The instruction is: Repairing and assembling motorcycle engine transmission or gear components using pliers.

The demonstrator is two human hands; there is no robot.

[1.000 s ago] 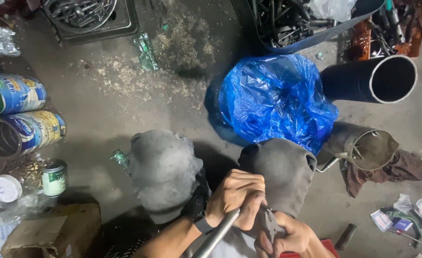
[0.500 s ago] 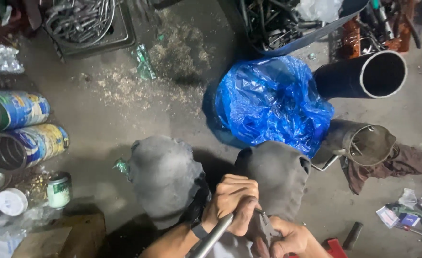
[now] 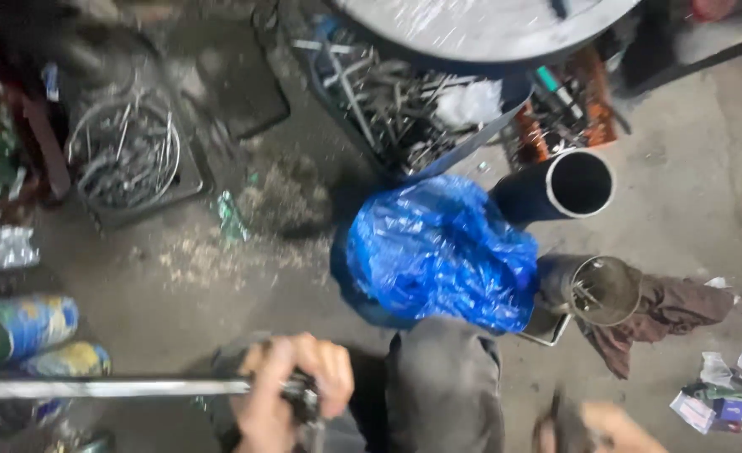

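In the head view, a long metal rod [image 3: 111, 387] is gripped at its right end by the left hand [image 3: 291, 390], fingers closed around it at near centre; the rod runs out leftward, level, above two lying cans [image 3: 39, 340]. The right hand [image 3: 593, 426] is seen blurred at the near right edge, and whether it is closed on anything cannot be told. A slip is judged possible: the rod is held at one end only, so its free end could be swung into the cans or dropped. The sharp motion blur suggests quick movement, which would worsen this.

Counted: one rod, two cans, one blue plastic bag [image 3: 438, 252] at centre, one dark pipe [image 3: 560, 189] far right of it, one metal tin [image 3: 598, 289] beside a brown rag [image 3: 661, 315], and one crate of metal scrap [image 3: 404, 109] farther off.
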